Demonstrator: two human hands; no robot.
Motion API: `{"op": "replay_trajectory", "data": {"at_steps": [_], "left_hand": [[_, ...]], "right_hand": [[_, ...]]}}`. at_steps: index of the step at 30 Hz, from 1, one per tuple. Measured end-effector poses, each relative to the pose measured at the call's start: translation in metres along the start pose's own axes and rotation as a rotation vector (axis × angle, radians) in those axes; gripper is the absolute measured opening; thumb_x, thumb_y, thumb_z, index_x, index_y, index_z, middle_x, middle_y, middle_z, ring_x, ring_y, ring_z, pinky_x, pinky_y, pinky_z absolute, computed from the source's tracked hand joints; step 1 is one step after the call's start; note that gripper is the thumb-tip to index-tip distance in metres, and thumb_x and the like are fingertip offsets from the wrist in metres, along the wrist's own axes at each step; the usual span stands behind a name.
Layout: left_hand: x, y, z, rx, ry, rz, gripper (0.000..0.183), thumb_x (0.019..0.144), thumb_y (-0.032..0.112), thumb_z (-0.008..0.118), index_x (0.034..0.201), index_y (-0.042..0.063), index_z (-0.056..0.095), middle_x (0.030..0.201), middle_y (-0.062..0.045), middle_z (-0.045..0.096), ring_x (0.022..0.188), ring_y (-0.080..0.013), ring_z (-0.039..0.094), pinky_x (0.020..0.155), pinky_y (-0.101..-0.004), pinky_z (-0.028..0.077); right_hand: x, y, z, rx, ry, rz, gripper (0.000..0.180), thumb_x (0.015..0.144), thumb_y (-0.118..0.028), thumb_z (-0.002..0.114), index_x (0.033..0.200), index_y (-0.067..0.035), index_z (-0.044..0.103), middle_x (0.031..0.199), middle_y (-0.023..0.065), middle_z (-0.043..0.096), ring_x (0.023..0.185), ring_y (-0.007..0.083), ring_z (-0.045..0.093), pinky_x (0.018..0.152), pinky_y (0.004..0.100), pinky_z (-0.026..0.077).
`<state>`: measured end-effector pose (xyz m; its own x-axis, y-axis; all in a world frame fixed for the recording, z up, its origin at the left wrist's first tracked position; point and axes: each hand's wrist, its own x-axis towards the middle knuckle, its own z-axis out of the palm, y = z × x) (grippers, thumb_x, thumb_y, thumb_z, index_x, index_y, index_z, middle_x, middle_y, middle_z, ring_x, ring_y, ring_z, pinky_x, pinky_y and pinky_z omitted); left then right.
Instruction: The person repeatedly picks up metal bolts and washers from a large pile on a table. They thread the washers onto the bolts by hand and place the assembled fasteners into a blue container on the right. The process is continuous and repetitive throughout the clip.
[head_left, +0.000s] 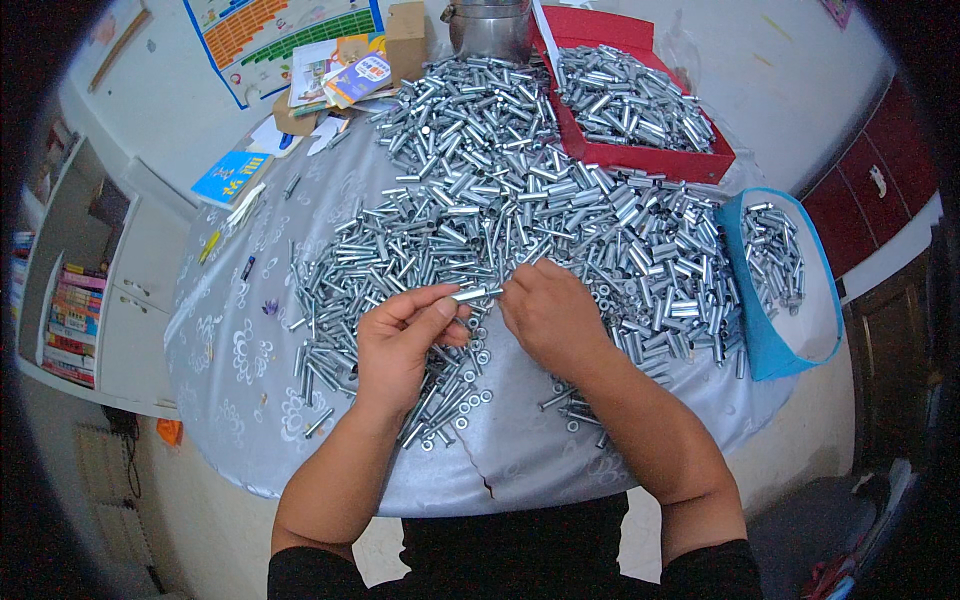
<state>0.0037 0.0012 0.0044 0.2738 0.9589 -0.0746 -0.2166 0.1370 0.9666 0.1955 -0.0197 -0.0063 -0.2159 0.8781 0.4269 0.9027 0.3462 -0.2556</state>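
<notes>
My left hand (397, 345) pinches a shiny metal sleeve (469, 295) between thumb and fingers, held level above the heap. A thinner metal end sticks out of the sleeve toward my right hand (555, 319). Those right fingers are curled and closed around its tip, so the tip itself is hidden. Below and left of the left hand lie long metal bolts (442, 405) and several loose washers (474, 400). Beyond both hands spreads a large heap of metal sleeves (480, 195). More nuts or washers lie beside the right hand, partly covered by it.
A red box (652, 163) full of metal anchors stands at the back right. Nearer, a blue-rimmed bin (780, 364) holds more. Behind the heap is a metal pot (491, 30). Books (232, 178) and papers lie at the left on the silver tablecloth (240, 420).
</notes>
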Motion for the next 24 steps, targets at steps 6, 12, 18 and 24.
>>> {"op": "replay_trajectory", "data": {"at_steps": [6, 12, 18, 24], "left_hand": [[0.000, 0.002, 0.001, -0.002, 0.022, 0.003, 0.021, 0.087, 0.006, 0.061, 0.105, -0.005, 0.064, 0.088, -0.013, 0.069, 0.067, -0.0152, 0.065, 0.063, -0.0268, 0.055], [-0.001, 0.002, 0.001, 0.013, -0.004, 0.007, 0.021, 0.088, 0.005, 0.061, 0.106, -0.005, 0.064, 0.089, -0.014, 0.069, 0.070, -0.0150, 0.065, 0.064, -0.0256, 0.055], [-0.002, 0.004, 0.002, 0.011, -0.030, -0.002, 0.021, 0.088, 0.003, 0.061, 0.107, -0.005, 0.063, 0.091, -0.015, 0.069, 0.074, -0.0158, 0.067, 0.068, -0.0251, 0.055], [-0.002, 0.004, -0.001, -0.003, -0.065, -0.013, 0.021, 0.088, 0.003, 0.061, 0.108, -0.005, 0.063, 0.092, -0.015, 0.069, 0.074, -0.0160, 0.067, 0.069, -0.0259, 0.055]], "right_hand": [[-0.003, -0.007, -0.024, 0.625, 0.129, 0.380, 0.013, 0.082, -0.015, 0.065, 0.089, -0.004, 0.069, 0.080, 0.0096, 0.065, 0.066, 0.0202, 0.063, 0.061, 0.0310, 0.049], [-0.009, -0.012, -0.025, 0.693, 0.175, 0.332, 0.013, 0.082, -0.012, 0.067, 0.091, -0.003, 0.069, 0.079, 0.0085, 0.065, 0.063, 0.0145, 0.061, 0.058, 0.0272, 0.048], [-0.010, -0.011, -0.026, 0.738, 0.142, 0.344, 0.014, 0.081, -0.012, 0.070, 0.092, -0.003, 0.069, 0.080, 0.0072, 0.066, 0.066, 0.0139, 0.061, 0.061, 0.0262, 0.048], [-0.011, -0.004, -0.023, 1.010, 0.046, 0.490, 0.015, 0.082, -0.013, 0.071, 0.092, -0.002, 0.068, 0.080, 0.0034, 0.066, 0.070, 0.0083, 0.060, 0.064, 0.0239, 0.048]]}}
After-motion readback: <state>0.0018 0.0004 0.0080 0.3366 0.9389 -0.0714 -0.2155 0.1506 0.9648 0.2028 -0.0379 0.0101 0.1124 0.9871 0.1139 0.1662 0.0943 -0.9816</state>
